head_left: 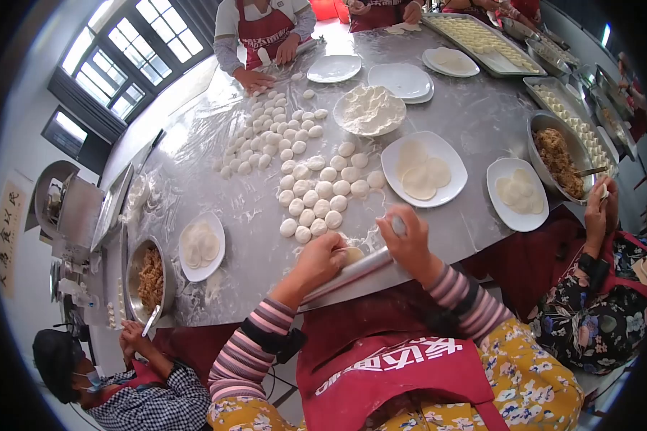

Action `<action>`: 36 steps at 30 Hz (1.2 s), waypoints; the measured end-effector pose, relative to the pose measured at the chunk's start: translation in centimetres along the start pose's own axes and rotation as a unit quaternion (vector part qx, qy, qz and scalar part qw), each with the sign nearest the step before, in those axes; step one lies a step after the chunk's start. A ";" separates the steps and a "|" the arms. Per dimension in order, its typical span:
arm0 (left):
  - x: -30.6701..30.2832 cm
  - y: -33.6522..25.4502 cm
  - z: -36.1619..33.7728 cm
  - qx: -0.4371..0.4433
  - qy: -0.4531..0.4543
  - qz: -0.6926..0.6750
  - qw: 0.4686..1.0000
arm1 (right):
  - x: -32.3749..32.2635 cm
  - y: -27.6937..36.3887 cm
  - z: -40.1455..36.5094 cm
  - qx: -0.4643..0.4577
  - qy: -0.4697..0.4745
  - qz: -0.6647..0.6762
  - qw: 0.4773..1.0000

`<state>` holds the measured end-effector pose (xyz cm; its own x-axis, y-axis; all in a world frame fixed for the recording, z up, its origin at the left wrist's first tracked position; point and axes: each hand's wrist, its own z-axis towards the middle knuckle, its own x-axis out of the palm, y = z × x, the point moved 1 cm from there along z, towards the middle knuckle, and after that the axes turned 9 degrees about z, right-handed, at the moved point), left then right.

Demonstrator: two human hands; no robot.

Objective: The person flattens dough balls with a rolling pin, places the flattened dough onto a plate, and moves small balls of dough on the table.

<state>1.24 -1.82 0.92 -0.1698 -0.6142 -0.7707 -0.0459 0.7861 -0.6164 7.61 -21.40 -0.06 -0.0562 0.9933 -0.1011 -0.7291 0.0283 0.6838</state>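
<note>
Just beyond the near table edge, my left hand (323, 257) is closed on the rim of a flat round dough wrapper (353, 255). To its right, my right hand (411, 243) wraps around a rolling pin, whose pale rounded end (398, 225) shows between thumb and fingers. The rest of its length is hard to tell from the shiny bar-like strip along the table edge. Many floured dough pieces (323, 189) lie just beyond my hands. Rolled wrappers (419, 172) overlap on a white plate (448, 193) to the right.
A bowl of flour (370, 110) stands mid-table. Metal bowls of filling (556, 154) (151, 276) stand at both sides, near plates of wrappers (516, 192) (200, 244). Trays of dumplings (482, 42) are at the far right. Co-workers stand left, right and opposite.
</note>
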 end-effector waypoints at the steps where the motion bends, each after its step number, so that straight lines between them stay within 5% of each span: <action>1: 0.2 -0.3 0.1 0.031 -0.026 0.016 0.999 | -1.0 0.9 -0.9 0.020 0.015 -0.002 1.000; 5: 0.5 -2.5 4.8 0.114 -0.014 -0.048 0.992 | -2.7 2.6 -2.4 0.046 0.023 0.033 0.998; 9: -3.3 -6.8 11.6 0.109 -0.044 -0.264 0.957 | -2.7 2.2 -2.0 0.056 0.040 0.062 0.996; 11: -5.2 -5.5 12.7 0.050 -0.100 -0.204 0.973 | -2.6 2.2 -2.1 0.055 0.043 0.061 0.996; 12: -6.0 -4.2 12.4 0.052 -0.125 0.002 0.991 | -2.6 2.2 -2.0 0.052 0.038 0.059 0.996; 15: -4.2 -0.2 9.6 -0.011 -0.044 0.212 0.976 | -2.6 2.2 -2.0 0.048 0.030 0.061 0.997; 17: -3.0 -0.6 7.1 -0.028 -0.068 0.258 0.963 | -2.8 1.9 -2.3 0.046 0.033 0.067 0.996; 19: -1.6 1.0 7.2 0.012 -0.132 0.263 0.956 | -2.6 1.2 -2.6 -0.008 0.051 -0.043 0.998; 22: -0.6 0.7 6.6 0.100 -0.211 0.291 0.928 | -2.4 1.5 -2.4 0.018 0.024 -0.012 0.999; 24: 0.0 -0.4 5.6 0.089 -0.174 0.298 0.934 | -2.5 0.7 -3.1 0.024 0.010 -0.007 1.000; 27: 0.6 -1.0 3.9 0.014 -0.129 0.094 0.987 | -2.2 1.3 -3.2 0.077 0.009 0.058 0.995; 32: 2.0 0.9 2.8 -0.036 -0.086 -0.026 0.995 | -1.4 0.3 -1.3 0.119 0.035 0.100 0.987; 36: 1.7 1.0 2.7 -0.016 -0.069 0.029 0.997 | 0.3 0.4 1.1 0.091 0.035 0.082 0.992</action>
<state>3.54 -2.30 -1.45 -0.0366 -0.5692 -0.8214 -0.0722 0.8213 -0.5659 8.03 -20.95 0.96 -0.2164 0.9760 -0.0230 -0.5717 -0.1076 0.8134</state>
